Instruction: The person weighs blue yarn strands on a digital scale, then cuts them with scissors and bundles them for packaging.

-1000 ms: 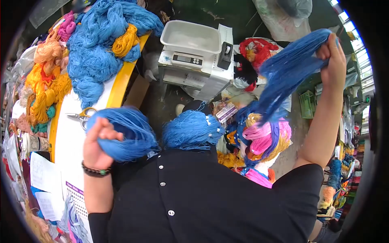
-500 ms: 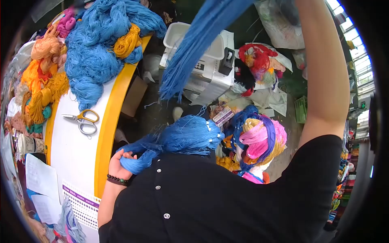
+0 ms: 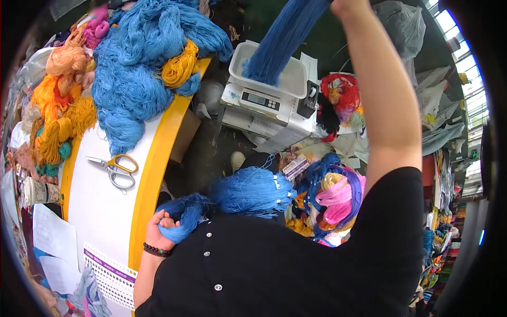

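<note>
My left hand (image 3: 165, 230) is closed round one end of a blue yarn bundle (image 3: 248, 191) that lies across my lap. White ties show near the bundle's right end. At the top edge my right hand (image 3: 348, 6), partly cut off, holds a long hank of blue thread (image 3: 288, 37). The hank hangs down to the left, its loose ends over the white tray (image 3: 297, 79) on the scale (image 3: 259, 99). A large heap of blue yarn (image 3: 132, 68) covers the far part of the table (image 3: 100, 195), and gold-handled scissors (image 3: 119, 168) lie nearer me.
Orange, yellow and pink yarns (image 3: 55, 111) crowd the table's left side. A punched card (image 3: 108, 274) and papers (image 3: 53, 238) lie at its near end. Multicoloured skeins (image 3: 338, 198) rest right of my lap. Beyond the scale are red yarn (image 3: 343, 92) and plastic bags (image 3: 404, 26).
My right hand has come into view at the top, moved leftward. The hank's ends have shifted from in front of the scale to over its tray. My left hand keeps its hold.
</note>
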`<move>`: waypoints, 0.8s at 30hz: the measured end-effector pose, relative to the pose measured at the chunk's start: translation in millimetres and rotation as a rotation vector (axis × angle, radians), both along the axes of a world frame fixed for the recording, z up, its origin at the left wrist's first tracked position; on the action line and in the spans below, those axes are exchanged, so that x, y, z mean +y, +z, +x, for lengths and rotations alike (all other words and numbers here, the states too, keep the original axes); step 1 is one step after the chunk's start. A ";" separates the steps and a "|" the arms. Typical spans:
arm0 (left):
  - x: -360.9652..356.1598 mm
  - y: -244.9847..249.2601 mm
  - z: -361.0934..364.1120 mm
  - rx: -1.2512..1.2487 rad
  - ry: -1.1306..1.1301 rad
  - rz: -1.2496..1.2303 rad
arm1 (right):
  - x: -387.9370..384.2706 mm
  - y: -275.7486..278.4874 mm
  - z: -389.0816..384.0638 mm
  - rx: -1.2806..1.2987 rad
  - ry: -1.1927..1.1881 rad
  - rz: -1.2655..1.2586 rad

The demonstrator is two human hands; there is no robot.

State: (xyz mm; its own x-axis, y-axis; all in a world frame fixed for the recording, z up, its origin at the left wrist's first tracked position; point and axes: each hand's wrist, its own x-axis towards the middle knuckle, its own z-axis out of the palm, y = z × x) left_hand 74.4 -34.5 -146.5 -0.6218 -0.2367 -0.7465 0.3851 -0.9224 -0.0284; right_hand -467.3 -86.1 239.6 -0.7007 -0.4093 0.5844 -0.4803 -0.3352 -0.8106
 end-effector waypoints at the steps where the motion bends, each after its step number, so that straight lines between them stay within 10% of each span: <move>1: -0.8 1.5 -2.1 -0.001 -0.003 -0.001 | -3.5 -29.7 -15.1 0.012 0.081 0.140; 6: -4.4 8.6 -17.5 0.036 0.005 -0.009 | -27.8 -213.8 -113.5 0.548 0.003 0.540; 10: -6.0 11.3 -25.0 0.138 0.025 0.013 | 19.4 -281.8 -29.1 0.740 -0.206 1.144; 13: -8.6 25.7 -31.6 0.302 -0.060 -0.042 | 53.1 -347.2 -8.2 1.078 -0.308 0.967; 16: -9.1 14.4 -33.4 0.664 -0.154 -0.205 | 72.7 -350.4 26.5 0.975 -0.358 0.924; 20: -6.3 63.8 -64.9 0.363 -0.282 -0.491 | 92.9 -327.5 75.7 0.785 -0.540 0.748; 24: -4.9 72.4 -77.3 0.125 -0.337 -0.861 | 121.7 -304.1 184.5 0.120 0.175 0.593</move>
State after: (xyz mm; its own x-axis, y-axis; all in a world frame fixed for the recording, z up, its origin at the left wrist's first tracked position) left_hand -2.9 -39.4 -74.2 -0.8223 -0.4701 -0.3207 0.1336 -0.7073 0.6941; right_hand -282.8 35.6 -64.5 -0.5378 -0.7904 0.2933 -0.5578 0.0727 -0.8268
